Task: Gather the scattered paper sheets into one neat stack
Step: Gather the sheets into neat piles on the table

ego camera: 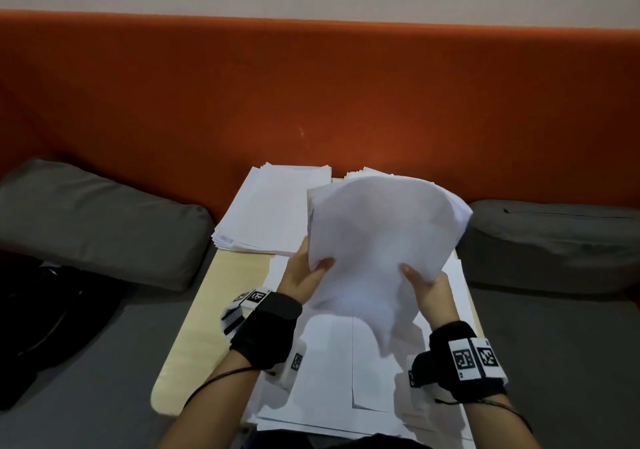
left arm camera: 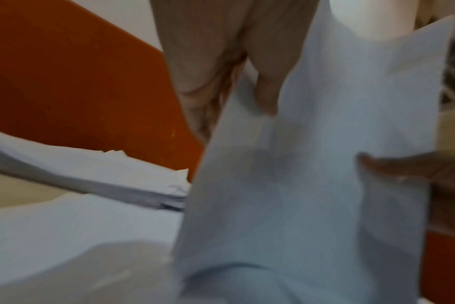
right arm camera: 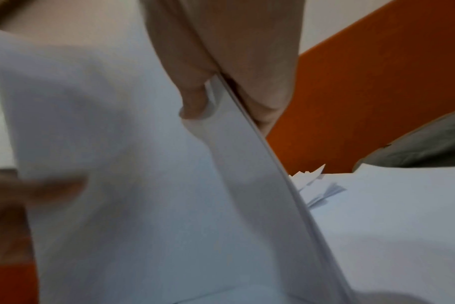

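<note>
Left hand: we see the left hand (ego camera: 304, 277) raised over the counter (ego camera: 204, 313), thumb pressed on the near face of the held sheets (ego camera: 377, 240) and the fingers (left arm camera: 195, 67) curled behind, pinching the bundle's left edge.
Right hand: the right hand (ego camera: 431, 292) grips the bundle's right edge the same way, thumb in front, fingers (right arm camera: 260, 72) behind, clamped on the paper.
Held sheets: we find the bundle lifted off the counter between both hands, bowed and drooping at its lower edge, blurred in every view.
Far-left stack: a thick pile of paper (ego camera: 273, 206) lies at the far left of the counter, its edges uneven.
Far-right stack: we make out another pile (ego camera: 360, 173) behind the held bundle, mostly hidden.
Loose sheets: more white sheets (ego camera: 332, 379) lie flat and overlapping on the near part of the counter, under the wrists.
Wrist bands: black bands (ego camera: 266, 327) with printed markers wrap both wrists.
Surroundings: grey cushions (ego camera: 104, 220) sit on either side, against an orange backrest (ego camera: 311, 95).
</note>
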{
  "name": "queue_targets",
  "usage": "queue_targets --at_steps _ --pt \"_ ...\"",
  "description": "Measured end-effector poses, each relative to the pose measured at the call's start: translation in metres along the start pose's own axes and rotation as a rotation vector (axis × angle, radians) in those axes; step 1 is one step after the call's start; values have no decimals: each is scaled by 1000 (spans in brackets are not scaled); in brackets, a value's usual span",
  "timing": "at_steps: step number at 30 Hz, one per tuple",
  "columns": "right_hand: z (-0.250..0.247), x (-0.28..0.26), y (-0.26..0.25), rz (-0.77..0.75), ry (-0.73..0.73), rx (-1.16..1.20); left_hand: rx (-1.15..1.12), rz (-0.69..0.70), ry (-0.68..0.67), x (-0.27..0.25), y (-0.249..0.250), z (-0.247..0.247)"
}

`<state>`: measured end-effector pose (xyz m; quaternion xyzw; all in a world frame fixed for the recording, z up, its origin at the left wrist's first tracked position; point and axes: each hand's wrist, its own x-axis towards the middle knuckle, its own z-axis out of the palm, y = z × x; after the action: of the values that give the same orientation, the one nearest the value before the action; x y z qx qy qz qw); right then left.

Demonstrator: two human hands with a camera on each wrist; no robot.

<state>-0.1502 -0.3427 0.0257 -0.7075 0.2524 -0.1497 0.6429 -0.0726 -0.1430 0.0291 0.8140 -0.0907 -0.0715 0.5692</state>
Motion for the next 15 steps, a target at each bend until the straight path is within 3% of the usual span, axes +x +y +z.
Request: queue_targets --at_steps 3,5,11,15 --pt "-9 7 9 57 43 -46 568 -308 -183 2 -36 -6" --pt "-19 9 15 102 68 -107 867 -422 -174 -2 -53 -12" --pt "-23 11 69 291 -116 -544 905 -527 -39 2 -74 -16" --pt "-21 11 77 349 -156 -594 745 -586 -51 6 -75 -19"
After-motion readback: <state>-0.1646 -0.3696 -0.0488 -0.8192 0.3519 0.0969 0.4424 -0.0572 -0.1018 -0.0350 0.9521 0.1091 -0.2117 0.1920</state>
